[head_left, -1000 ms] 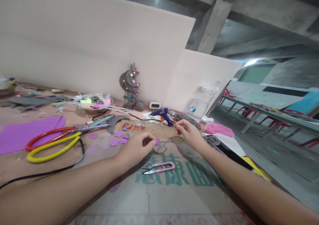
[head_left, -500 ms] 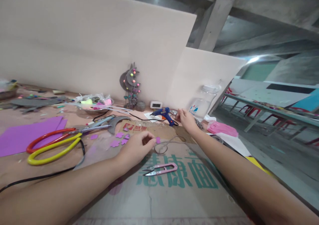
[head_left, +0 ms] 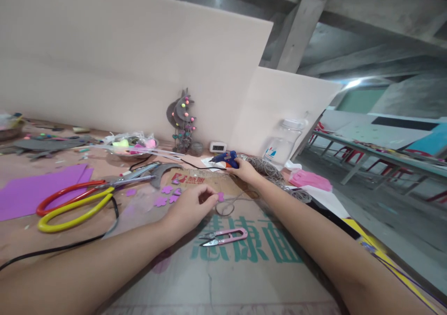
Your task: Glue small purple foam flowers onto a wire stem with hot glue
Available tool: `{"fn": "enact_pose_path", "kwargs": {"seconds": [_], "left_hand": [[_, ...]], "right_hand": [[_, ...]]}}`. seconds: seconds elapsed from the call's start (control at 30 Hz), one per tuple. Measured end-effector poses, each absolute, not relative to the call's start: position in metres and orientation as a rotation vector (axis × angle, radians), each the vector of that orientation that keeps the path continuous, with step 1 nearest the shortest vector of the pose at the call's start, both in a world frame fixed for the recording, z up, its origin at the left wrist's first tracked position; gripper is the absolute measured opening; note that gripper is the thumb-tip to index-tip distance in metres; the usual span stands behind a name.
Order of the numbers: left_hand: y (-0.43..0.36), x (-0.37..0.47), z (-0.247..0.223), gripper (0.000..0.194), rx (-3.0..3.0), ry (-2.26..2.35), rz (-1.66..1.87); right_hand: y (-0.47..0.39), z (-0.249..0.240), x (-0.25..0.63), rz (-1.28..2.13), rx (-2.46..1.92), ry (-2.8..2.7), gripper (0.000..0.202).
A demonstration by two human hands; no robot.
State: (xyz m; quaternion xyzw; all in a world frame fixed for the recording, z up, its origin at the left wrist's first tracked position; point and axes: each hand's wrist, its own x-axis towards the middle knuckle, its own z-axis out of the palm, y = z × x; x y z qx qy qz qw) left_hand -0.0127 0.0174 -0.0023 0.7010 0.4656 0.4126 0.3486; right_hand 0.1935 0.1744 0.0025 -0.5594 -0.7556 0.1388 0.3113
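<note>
My left hand [head_left: 191, 207] is closed in a pinch on a small purple flower cutout [head_left: 220, 197], whose edge shows past the fingertips. A thin grey string [head_left: 226, 213] trails in a loop beside it. At the back of the cardboard [head_left: 167, 282], my right hand [head_left: 245, 172] is closed around the handle of a blue glue gun [head_left: 226, 157]; its nozzle points left. More purple flower cutouts [head_left: 161, 202] lie left of my left hand. Pink thread snips [head_left: 225, 236] rest on the cardboard between my forearms.
Large red-and-yellow-handled scissors [head_left: 75, 208] and purple sheets [head_left: 38, 191] lie at left. Behind are a bowl of bright pieces [head_left: 131, 150], a grey moon ornament [head_left: 183, 119], a small clock [head_left: 218, 146] and a plastic jug [head_left: 282, 143]. A string bundle [head_left: 267, 170] sits at right.
My right hand has moved left from beside the jug onto the glue gun's handle, uncovering the string bundle. The left hand stays in place with the purple flower cutout.
</note>
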Motion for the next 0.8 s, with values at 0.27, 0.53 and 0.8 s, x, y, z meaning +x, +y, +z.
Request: {"fn": "enact_pose_path", "kwargs": {"seconds": [0.27, 0.53, 0.8], "left_hand": [[0.018, -0.013, -0.004, 0.020, 1.801, 1.199, 1.079], [0.019, -0.014, -0.004, 0.020, 1.781, 1.195, 1.101], [0.019, -0.014, -0.002, 0.023, 1.760, 1.224, 1.123]], "right_hand": [[0.163, 0.013, 0.192, 0.373, -1.470, -1.847, 0.030], [0.075, 0.042, 0.208, 0.599, -1.211, -1.846, 0.028], [0.021, 0.019, 0.213, 0.593, -1.241, -1.772, 0.025]]}}
